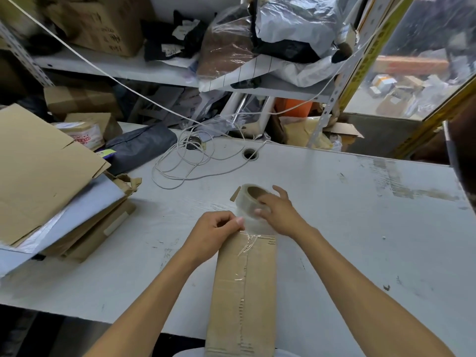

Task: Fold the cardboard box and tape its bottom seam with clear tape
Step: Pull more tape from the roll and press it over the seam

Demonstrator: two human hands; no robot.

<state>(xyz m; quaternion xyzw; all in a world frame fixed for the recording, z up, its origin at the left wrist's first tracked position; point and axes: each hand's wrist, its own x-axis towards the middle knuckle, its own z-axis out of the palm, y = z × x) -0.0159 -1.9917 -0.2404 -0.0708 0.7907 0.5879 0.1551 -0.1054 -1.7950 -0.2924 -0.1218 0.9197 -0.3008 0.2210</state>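
Note:
A narrow brown cardboard box (243,292) stands on the white table (347,215), its seam side facing up toward me. Clear tape runs along the upper part of the seam and looks wrinkled near the far edge. My right hand (279,212) grips a roll of clear tape (248,199) just beyond the box's far end, fingers through its brown core. My left hand (216,229) pinches the stretched tape strip at the box's far left corner, thumb and fingers closed on it.
A stack of flat cardboard sheets (43,173) lies on the table's left side. A coiled white cable (185,161) and a grey bag (140,148) sit at the back. Behind stands a cluttered shelf (154,68) with boxes and plastic bags.

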